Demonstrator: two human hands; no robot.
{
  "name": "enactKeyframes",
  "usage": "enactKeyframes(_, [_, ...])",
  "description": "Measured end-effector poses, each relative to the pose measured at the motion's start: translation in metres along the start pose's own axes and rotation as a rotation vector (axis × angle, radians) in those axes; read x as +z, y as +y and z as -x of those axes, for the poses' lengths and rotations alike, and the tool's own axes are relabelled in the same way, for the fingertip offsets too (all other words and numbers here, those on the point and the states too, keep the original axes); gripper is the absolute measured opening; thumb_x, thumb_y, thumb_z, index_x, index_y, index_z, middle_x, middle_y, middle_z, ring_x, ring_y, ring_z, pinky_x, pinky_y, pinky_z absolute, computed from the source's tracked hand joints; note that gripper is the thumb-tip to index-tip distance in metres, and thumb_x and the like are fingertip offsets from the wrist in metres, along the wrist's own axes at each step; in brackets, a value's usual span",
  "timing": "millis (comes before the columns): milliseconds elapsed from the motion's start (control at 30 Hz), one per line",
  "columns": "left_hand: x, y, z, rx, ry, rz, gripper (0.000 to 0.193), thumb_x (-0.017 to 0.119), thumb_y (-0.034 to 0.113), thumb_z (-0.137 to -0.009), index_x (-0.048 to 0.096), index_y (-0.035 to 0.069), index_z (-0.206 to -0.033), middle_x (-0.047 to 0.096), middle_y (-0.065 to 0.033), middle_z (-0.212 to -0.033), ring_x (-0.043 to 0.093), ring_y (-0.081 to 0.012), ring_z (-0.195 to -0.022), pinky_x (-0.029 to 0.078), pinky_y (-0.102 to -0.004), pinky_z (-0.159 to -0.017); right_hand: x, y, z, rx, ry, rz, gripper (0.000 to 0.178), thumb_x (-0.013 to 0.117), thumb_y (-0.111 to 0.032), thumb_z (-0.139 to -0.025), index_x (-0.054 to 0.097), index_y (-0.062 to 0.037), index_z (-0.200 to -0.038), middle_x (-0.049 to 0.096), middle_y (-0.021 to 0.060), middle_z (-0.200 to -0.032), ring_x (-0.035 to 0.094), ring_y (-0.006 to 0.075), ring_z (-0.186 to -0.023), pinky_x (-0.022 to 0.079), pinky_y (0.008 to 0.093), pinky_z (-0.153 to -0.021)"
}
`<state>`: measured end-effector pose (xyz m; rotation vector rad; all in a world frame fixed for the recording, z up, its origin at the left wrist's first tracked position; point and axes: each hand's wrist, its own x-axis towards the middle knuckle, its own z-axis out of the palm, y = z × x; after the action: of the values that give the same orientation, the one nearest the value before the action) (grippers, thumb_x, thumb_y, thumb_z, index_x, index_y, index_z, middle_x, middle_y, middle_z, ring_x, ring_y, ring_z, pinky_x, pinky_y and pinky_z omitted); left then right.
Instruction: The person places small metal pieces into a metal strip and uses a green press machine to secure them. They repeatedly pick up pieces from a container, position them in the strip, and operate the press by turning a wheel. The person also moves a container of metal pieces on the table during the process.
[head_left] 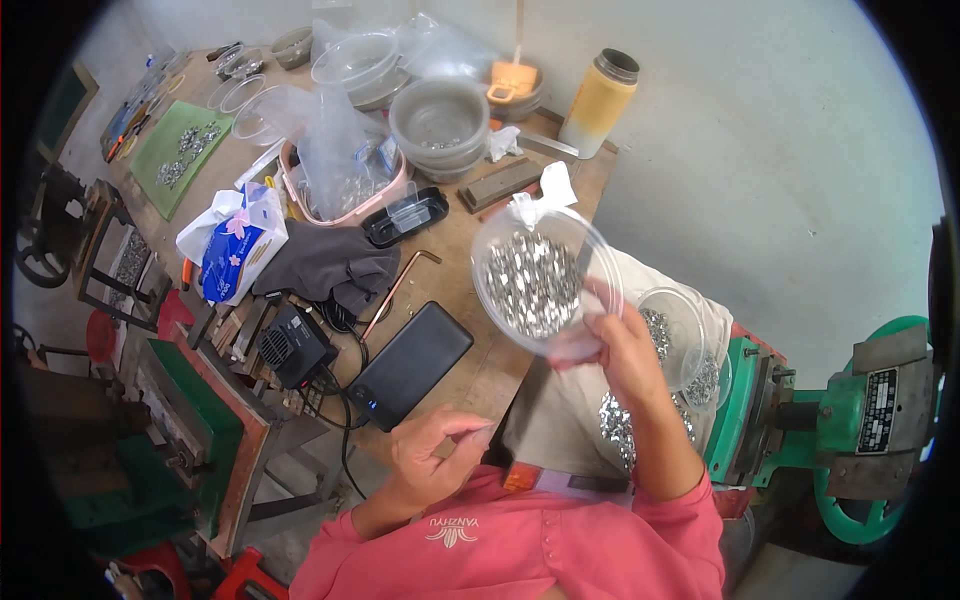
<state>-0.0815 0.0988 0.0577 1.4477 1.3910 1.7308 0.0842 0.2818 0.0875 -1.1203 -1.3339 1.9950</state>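
My right hand (625,355) grips a clear round plastic tub (572,228) by its near right side, tilted so the inside shows. Many small shiny metal pieces (533,285) lie in it. In front of my chest, near the table edge, my left hand (435,455) is closed, thumb and forefinger drawn together; anything between them is too small to make out. Just beyond it lies a black power bank (412,365). Beneath my right forearm, a pale cloth (590,425) bears loose metal pieces (618,425) and another clear tub (690,320) with more of them.
Green machines stand at right (830,420) and left (225,435). The table carries a tissue pack (240,245), dark cloth (325,268), pink basket (350,217), stacked tubs (440,145), sharpening stone (500,185) and yellow bottle (600,105). A cable (347,440) hangs off the edge.
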Motion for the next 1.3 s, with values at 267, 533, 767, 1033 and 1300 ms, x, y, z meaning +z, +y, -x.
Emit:
enactKeyframes(267, [-0.01,-0.004,0.014,0.005,0.062,-0.089,0.007,0.061,-0.006,-0.09,0.062,-0.005,-0.097,0.062,-0.0092,-0.074,0.063,-0.009,-0.056,0.047,-0.0197,-0.048,0.054,-0.061,-0.053,-0.098,-0.058,0.068,0.061,0.04,-0.011,-0.094,0.023,0.0087,-0.149,0.068,0.025,-0.094,0.072,0.0329,-0.076,0.061,0.0403,-0.07])
enactKeyframes(533, [-0.023,0.0,0.013,0.025,0.148,-0.102,0.005,0.061,-0.004,-0.092,0.061,-0.005,-0.097,0.06,-0.0086,-0.073,0.062,-0.0086,-0.054,0.048,-0.0194,-0.048,0.115,-0.058,-0.102,0.009,-0.261,0.136,0.04,0.041,-0.015,-0.094,0.045,0.0084,-0.126,0.066,0.0269,-0.101,0.072,0.0309,-0.08,0.061,0.0386,-0.071])
enactKeyframes(767, [-0.026,-0.002,0.023,-0.041,0.228,-0.059,0.004,0.06,-0.002,-0.093,0.06,-0.005,-0.097,0.06,-0.0083,-0.07,0.06,-0.0085,-0.052,0.047,-0.0199,-0.046,0.159,-0.045,-0.123,0.04,-0.323,0.216,0.037,0.039,-0.016,-0.095,0.042,0.0113,-0.12,0.066,0.0291,-0.096,0.072,0.0317,-0.077,0.061,0.0379,-0.066])
enactKeyframes(1033, [-0.03,-0.003,0.023,-0.064,0.255,-0.031,0.005,0.06,0.0,-0.095,0.06,-0.004,-0.097,0.06,-0.0085,-0.069,0.059,-0.0085,-0.052,0.045,-0.0201,-0.046,0.197,-0.024,-0.147,0.053,-0.396,0.307,0.046,0.04,-0.021,-0.095,0.041,0.0188,-0.119,0.067,0.032,-0.089,0.073,0.0308,-0.072,0.061,0.0363,-0.06])
enactKeyframes(1300, [-0.032,-0.004,0.027,-0.103,0.327,0.028,0.014,0.063,-0.01,-0.086,0.065,-0.002,-0.098,0.064,-0.0085,-0.068,0.063,-0.0098,-0.054,0.043,-0.0187,-0.046,0.198,-0.028,-0.157,-0.01,-0.351,0.356,0.062,0.041,-0.038,-0.101,0.036,0.0166,-0.129,0.067,0.0321,-0.09,0.073,0.0317,-0.073,0.061,0.0373,-0.06])
